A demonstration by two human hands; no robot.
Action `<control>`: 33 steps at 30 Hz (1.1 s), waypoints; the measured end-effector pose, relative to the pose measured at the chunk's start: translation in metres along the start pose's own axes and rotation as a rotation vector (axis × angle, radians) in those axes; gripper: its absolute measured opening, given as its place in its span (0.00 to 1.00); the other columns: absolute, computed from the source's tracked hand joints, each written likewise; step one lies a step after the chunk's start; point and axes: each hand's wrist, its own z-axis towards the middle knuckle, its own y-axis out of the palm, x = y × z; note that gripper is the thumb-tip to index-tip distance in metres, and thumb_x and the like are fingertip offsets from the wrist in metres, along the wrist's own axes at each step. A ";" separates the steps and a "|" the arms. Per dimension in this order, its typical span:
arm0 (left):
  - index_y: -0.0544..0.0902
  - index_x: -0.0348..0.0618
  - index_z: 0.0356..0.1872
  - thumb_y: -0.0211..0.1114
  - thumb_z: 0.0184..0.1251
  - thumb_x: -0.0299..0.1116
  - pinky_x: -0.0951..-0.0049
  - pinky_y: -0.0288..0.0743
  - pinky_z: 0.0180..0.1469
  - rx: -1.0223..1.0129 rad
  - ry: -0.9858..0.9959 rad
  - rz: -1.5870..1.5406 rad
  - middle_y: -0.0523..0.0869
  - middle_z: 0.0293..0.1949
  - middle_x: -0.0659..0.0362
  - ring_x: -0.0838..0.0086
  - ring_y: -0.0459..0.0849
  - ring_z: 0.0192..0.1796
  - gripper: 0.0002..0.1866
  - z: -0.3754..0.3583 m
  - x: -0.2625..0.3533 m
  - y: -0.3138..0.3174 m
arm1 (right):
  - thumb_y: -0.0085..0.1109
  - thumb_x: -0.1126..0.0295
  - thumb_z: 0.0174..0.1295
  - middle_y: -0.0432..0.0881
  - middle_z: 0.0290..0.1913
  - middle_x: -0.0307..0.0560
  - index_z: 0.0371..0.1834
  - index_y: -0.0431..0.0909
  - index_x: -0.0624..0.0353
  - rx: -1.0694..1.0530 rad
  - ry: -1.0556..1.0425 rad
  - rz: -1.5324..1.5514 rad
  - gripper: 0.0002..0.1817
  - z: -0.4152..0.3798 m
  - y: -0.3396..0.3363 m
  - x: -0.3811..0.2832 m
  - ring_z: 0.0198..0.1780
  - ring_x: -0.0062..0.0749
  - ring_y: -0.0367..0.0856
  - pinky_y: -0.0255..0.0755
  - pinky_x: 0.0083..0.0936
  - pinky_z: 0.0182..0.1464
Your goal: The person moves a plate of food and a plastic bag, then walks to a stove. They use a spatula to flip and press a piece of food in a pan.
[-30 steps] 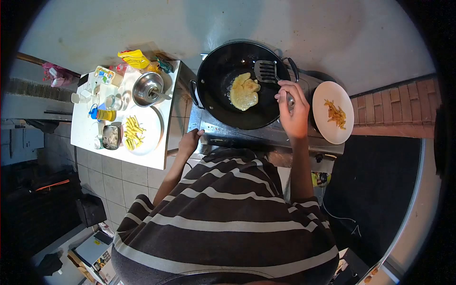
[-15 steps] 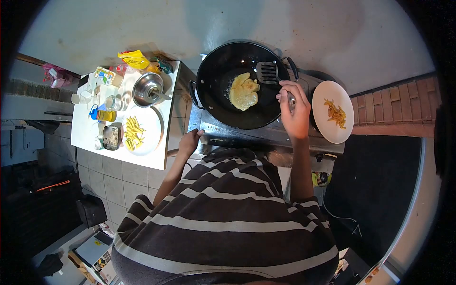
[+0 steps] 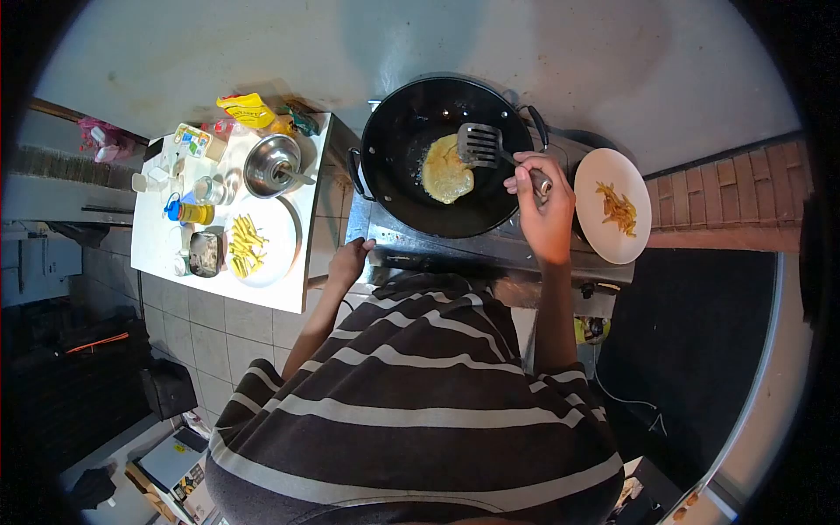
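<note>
A flat, pale yellow food piece (image 3: 446,175) lies in the black two-handled pan (image 3: 402,206) on the stove. My right hand (image 3: 544,201) is closed round the handle of a slotted spatula (image 3: 479,145), whose head rests over the upper right part of the food. At the stove's front left edge is my left hand (image 3: 352,261), its fingers curled against the edge; whether it grips anything is too small to tell.
Right of the pan stands a white plate (image 3: 602,236) with fried strips. The white side table (image 3: 289,296) on the left bears a plate of pale strips, a steel bowl (image 3: 259,179), an oil bottle (image 3: 194,213), jars and packets.
The spatula head has moved left and slightly down, from beside the food to over its upper right part. My right hand has shifted and tilted slightly. My left hand has not moved.
</note>
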 end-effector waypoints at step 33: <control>0.82 0.36 0.43 0.47 0.75 0.59 0.46 0.73 0.47 -0.003 0.011 -0.012 0.85 0.38 0.37 0.39 0.82 0.47 0.31 -0.001 -0.001 0.000 | 0.65 0.75 0.60 0.73 0.26 0.48 0.27 0.74 0.65 -0.256 -0.044 -0.178 0.09 -0.005 0.009 -0.016 0.23 0.36 0.73 0.66 0.27 0.27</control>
